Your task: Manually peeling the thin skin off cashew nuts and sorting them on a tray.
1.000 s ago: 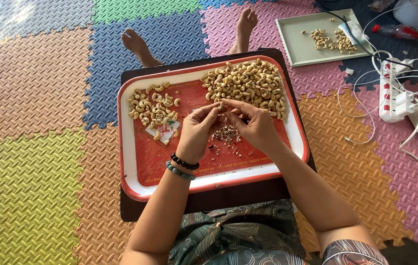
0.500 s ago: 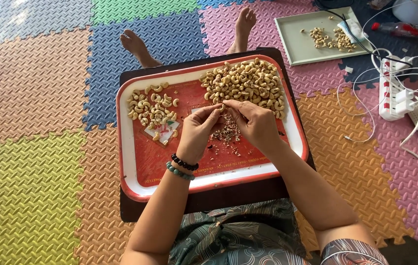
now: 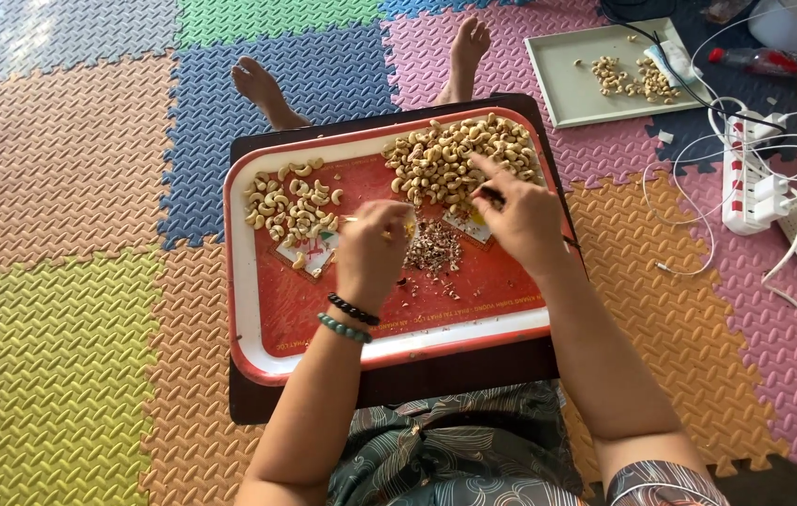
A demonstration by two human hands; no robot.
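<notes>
Two hands over red tray [image 3: 267,309]: right hand [image 3: 522,220] fingers curled, touching big cashew heap [image 3: 445,159]; left hand [image 3: 372,248] pinching something (blurred, cannot tell what).

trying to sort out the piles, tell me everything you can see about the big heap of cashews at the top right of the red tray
The big heap of cashews is a dense mound of curved, pale tan kernels with darker brown patches that look like skin. It fills the far right corner of the red tray, spreading against its white rim. The right hand reaches into its near edge, fingertips among the nuts. A small pile of brown skin scraps lies just below, apart from it.
</notes>
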